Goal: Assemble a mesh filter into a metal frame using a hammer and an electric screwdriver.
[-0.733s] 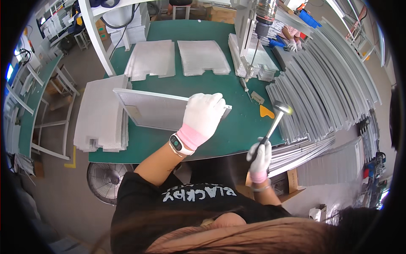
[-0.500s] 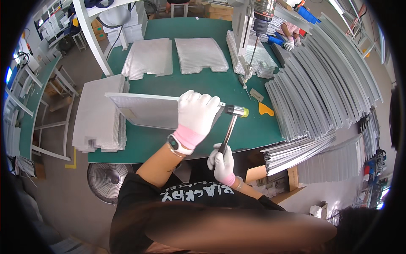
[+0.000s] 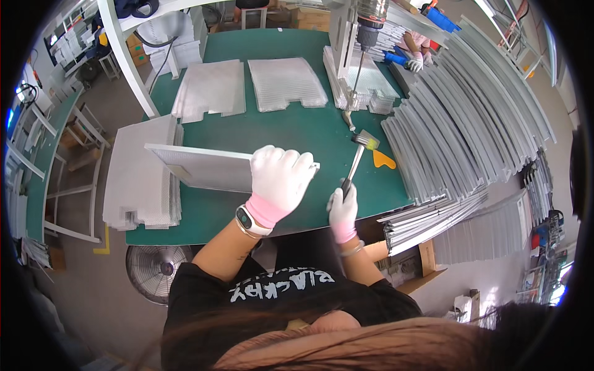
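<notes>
My left hand point(image 3: 279, 179), in a white glove with a pink cuff, grips the upper edge of a panel point(image 3: 213, 168) with a pale metal frame and a mesh face. The panel stands on edge on the green table point(image 3: 278, 133), tilted. My gloved right hand point(image 3: 343, 213) is wrapped round the dark grip of a mallet point(image 3: 354, 163) with a shiny shaft and a yellow-green face. The mallet's head is over the table, right of the panel's end and apart from it. An orange flat piece point(image 3: 384, 161) lies just right of the mallet head.
Mesh sheet stacks point(image 3: 139, 173) lie at the left, with more sheets point(image 3: 288, 83) at the back. A drill point(image 3: 370, 28) with a long shaft hangs over the table. Long metal profiles point(image 3: 470, 117) are stacked at the right. A co-worker's gloved hands point(image 3: 417, 62) show behind.
My right hand has moved forward and to the right with the mallet, whose head has swung away from the panel's end. My left hand keeps its grip on the panel.
</notes>
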`<state>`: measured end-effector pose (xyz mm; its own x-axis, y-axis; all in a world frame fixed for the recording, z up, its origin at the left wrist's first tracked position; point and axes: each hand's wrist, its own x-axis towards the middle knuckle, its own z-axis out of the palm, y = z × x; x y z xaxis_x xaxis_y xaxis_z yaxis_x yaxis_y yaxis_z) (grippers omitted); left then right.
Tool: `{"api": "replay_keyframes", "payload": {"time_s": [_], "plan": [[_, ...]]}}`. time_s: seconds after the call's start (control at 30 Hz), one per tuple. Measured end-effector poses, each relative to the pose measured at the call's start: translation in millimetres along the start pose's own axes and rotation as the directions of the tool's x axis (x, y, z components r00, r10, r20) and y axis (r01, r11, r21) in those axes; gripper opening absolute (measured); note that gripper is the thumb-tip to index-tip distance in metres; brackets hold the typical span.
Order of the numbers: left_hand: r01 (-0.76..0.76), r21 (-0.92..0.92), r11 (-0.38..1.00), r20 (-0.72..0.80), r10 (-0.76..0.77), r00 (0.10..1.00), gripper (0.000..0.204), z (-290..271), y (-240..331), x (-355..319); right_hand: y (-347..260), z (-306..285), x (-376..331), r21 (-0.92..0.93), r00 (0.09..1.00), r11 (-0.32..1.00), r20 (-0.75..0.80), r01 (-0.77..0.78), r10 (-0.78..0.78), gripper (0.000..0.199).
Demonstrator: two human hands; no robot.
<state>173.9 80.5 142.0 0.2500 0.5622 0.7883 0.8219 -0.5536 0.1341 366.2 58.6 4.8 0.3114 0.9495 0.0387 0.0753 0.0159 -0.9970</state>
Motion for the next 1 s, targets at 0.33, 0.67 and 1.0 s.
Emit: {"api": "replay_keyframes", "payload": {"time_s": [0.33,0.67,1.0], "plan": [[-0.03,-0.097,0.995,-0.184,0.012,0.983,0.039,12,-5,4,-115,-29,117,-0.556,0.609,0.434,0.173,0.709,-0.774,0.052],[-0.024,-0.13,0.991,-0.206,-0.003,0.978,0.034,43,-18,28,-375,66,117,-0.151,0.114,0.098,0.098,0.984,-0.989,0.064],[-0.006,-0.163,0.987,-0.127,-0.015,0.992,0.031,38,-20,25,-351,30,125,0.833,0.684,0.427,0.082,0.353,-0.725,0.037]]}}
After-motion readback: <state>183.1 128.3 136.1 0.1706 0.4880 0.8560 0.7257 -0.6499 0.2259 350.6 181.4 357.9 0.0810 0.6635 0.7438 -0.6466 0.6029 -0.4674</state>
